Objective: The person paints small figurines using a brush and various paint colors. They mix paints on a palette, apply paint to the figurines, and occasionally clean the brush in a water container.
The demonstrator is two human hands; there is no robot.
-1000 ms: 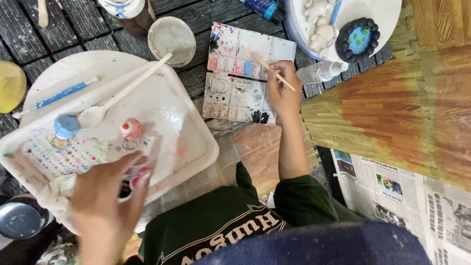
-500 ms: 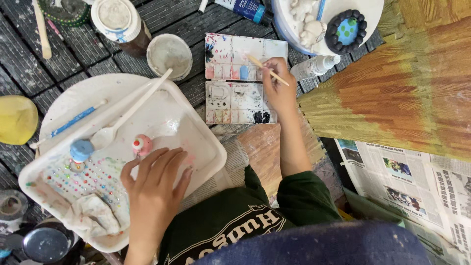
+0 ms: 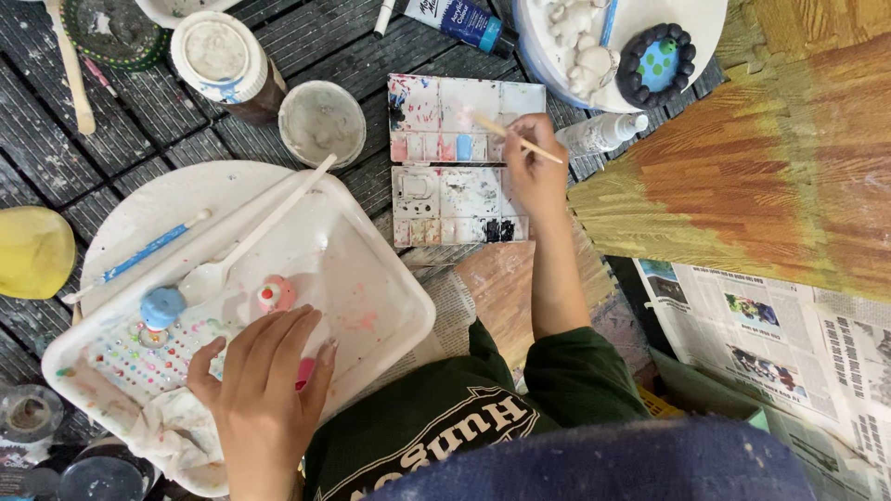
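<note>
**Loading the brush while the other hand steadies the tray**

Right hand [image 3: 536, 172] pinches a thin brush [image 3: 516, 140], tip in the top row of the paint palette [image 3: 459, 162], which lies near the decking's far edge. Left hand [image 3: 264, 385] rests flat and open inside the white tray [image 3: 390, 306], just beside a small pink figure [image 3: 275, 294]. I'd pick up only a little paint and keep the tray pinned down.

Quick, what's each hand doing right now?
Left hand: open, fingers spread, resting in the white plastic tray.
Right hand: closed on a thin wooden paintbrush.
</note>
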